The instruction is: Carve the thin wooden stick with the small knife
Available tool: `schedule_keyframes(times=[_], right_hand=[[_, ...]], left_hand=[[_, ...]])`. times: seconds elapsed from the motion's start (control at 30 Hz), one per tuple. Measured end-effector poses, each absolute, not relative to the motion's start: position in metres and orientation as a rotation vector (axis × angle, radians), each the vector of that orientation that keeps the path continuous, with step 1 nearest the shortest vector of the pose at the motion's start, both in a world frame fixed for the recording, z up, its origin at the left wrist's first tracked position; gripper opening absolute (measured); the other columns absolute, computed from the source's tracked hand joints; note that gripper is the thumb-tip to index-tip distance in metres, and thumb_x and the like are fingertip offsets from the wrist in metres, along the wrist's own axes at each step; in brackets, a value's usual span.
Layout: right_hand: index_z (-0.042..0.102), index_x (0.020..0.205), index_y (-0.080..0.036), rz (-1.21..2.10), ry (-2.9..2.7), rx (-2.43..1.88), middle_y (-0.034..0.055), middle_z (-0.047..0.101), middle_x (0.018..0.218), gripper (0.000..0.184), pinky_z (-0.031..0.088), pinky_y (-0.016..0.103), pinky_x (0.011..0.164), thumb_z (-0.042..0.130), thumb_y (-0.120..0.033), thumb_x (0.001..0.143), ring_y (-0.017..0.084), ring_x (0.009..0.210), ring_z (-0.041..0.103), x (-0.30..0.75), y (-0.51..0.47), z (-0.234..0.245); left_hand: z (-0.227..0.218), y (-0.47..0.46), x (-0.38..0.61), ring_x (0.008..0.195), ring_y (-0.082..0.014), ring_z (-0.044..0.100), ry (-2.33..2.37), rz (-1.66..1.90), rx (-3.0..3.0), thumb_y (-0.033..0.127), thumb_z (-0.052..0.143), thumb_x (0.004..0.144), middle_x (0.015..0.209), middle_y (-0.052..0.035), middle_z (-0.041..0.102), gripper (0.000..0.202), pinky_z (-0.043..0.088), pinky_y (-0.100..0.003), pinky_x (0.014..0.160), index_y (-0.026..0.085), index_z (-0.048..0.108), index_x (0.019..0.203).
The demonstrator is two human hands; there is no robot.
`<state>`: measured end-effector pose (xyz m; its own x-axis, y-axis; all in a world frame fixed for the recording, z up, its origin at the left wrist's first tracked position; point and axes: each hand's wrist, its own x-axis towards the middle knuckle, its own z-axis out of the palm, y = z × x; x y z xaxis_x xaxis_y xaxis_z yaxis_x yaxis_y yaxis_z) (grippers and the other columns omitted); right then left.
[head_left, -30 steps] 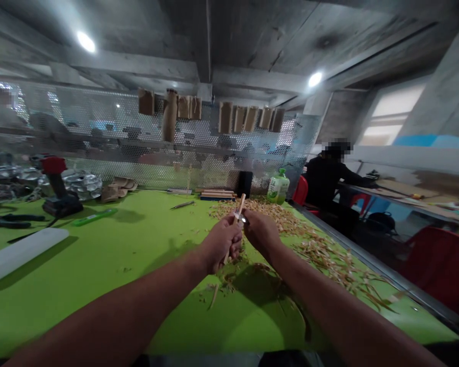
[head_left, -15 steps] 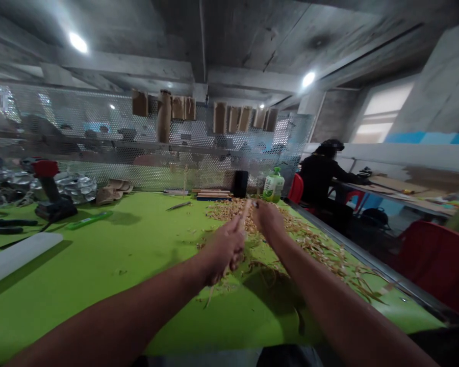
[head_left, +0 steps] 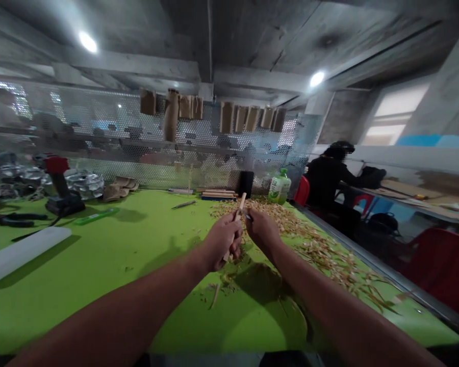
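My left hand (head_left: 222,242) is closed round a pale wooden stick (head_left: 242,202), whose upper end points up and away from me. Just right of the stick, my right hand (head_left: 263,232) is closed on a small knife (head_left: 248,216). Only a bit of its metal shows; my fingers hide the rest. The metal is close beside the stick, but I cannot tell whether they touch. Wood shavings (head_left: 290,219) lie in a heap behind and right of my hands. One pale curl (head_left: 214,296) rests on the green tabletop (head_left: 110,265) below my left hand.
To the left are a white block-like bar (head_left: 30,252), black pliers (head_left: 21,219), a green cutter (head_left: 97,216) and a cordless drill (head_left: 61,186). Wood strips (head_left: 219,194), a thin tool (head_left: 183,204) and a bottle (head_left: 279,187) stand farther back. A person (head_left: 331,173) sits at the right.
My right hand has come down and left, nearer my left hand along the stick. My left hand has risen slightly. The view has turned a little left.
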<state>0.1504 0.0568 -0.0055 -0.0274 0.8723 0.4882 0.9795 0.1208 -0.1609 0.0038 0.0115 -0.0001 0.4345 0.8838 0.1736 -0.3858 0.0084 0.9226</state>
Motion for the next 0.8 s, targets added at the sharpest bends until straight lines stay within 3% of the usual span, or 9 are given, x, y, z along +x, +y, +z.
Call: schedule_keyframes(times=[0.2, 0.57, 0.8], right_hand=[[0.065, 0.099, -0.023, -0.322, -2.06, -1.763, 0.0056, 0.073, 0.091, 0.027, 0.031, 0.025, 0.06, 0.039, -0.024, 0.091, 0.017, 0.077, 0.064, 0.142, 0.043, 0.0], [0.064, 0.097, -0.02, -0.44, -2.045, -1.767, 0.0084, 0.072, 0.089, 0.024, 0.032, 0.026, 0.063, 0.041, -0.023, 0.09, 0.019, 0.077, 0.063, 0.153, 0.046, 0.002], [0.065, 0.103, -0.02, -0.417, -1.911, -1.845, 0.0093, 0.071, 0.094, 0.029, 0.036, 0.027, 0.07, 0.038, -0.022, 0.092, 0.021, 0.087, 0.063, 0.165, 0.062, 0.002]], left_hand=[[-0.002, 0.012, 0.005, 0.033, -0.0035, 0.029, 0.54, 1.08, 1.138, 0.022, 0.052, 0.079, 0.058, 0.0092, 0.04, 0.011, 0.033, -0.016, 0.031, 0.021, 0.043, 0.085], [0.005, -0.002, 0.006, 0.035, -0.0042, 0.028, 0.57, 1.013, 1.13, 0.022, 0.05, 0.082, 0.059, 0.0095, 0.038, 0.014, 0.027, -0.016, 0.031, 0.022, 0.046, 0.095], [0.006, -0.006, 0.004, 0.038, -0.0034, 0.028, 0.585, 0.931, 1.108, 0.024, 0.051, 0.083, 0.062, 0.0089, 0.04, 0.028, 0.025, -0.015, 0.034, 0.021, 0.048, 0.111]])
